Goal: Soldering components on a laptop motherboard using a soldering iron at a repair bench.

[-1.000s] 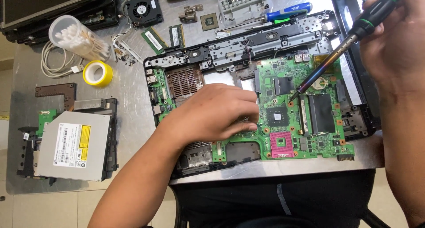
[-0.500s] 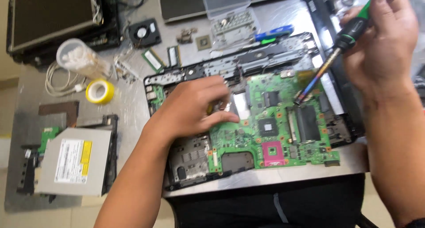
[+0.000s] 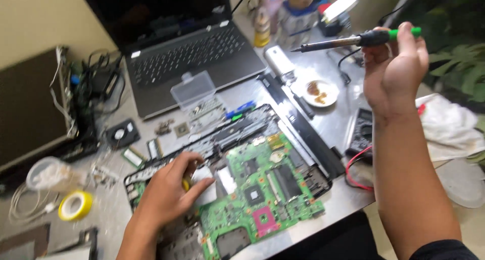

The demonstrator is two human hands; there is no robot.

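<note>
A green laptop motherboard (image 3: 273, 189) lies in its black base shell (image 3: 242, 126) on the metal table. My left hand (image 3: 169, 194) rests on the left part of the board, fingers curled, thumb by a pale patch; a small yellow speck shows beneath the fingers. My right hand (image 3: 394, 70) is raised high at the right, well clear of the board. It grips a soldering iron (image 3: 353, 40) by its green and black handle, and the tip points left in the air.
An open black laptop (image 3: 187, 53) stands at the back. Around the board lie a clear plastic box (image 3: 194, 90), a small fan (image 3: 121, 134), a yellow tape roll (image 3: 75, 205), a white dish (image 3: 321, 92), a multimeter (image 3: 361, 133) with a red lead, and bottles behind.
My right hand has lifted the soldering iron off the board and up to the right. My left hand stays on the board. My head has tilted up, bringing the laptop into view.
</note>
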